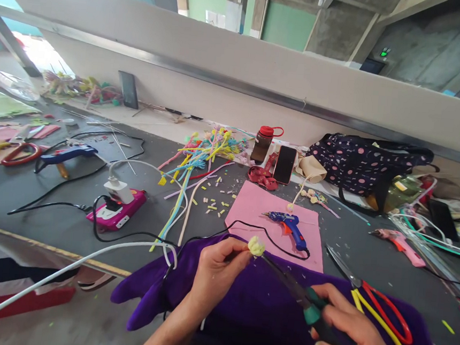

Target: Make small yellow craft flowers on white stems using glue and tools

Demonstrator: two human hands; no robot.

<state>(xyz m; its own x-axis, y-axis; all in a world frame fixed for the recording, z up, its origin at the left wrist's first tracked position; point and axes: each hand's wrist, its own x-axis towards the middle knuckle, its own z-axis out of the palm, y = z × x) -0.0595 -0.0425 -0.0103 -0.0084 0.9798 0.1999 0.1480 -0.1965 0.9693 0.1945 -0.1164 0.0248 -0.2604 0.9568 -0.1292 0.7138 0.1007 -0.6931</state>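
My left hand (222, 266) pinches a small pale yellow fuzzy ball (256, 245) between thumb and fingertips. Held in my right hand (355, 334) are scissors (290, 285) with dark green and black handles, their blade tips reaching the ball's right side. Whether the blades touch it I cannot tell. Both hands are above a purple cloth (251, 303). Just beyond, a blue glue gun (295, 233) lies on a pink sheet (242, 211). To the right of the sheet, larger scissors (383, 309) with red and yellow handles rest partly on the cloth.
A magenta and white power strip (124, 214) with cords stands left; a white cable (64, 265) crosses the front edge. Colourful fuzzy stems (211, 149), a bottle (262, 146), a phone (284, 165) and a patterned bag (347, 166) lie behind. A pink glue gun (401, 245) sits right.
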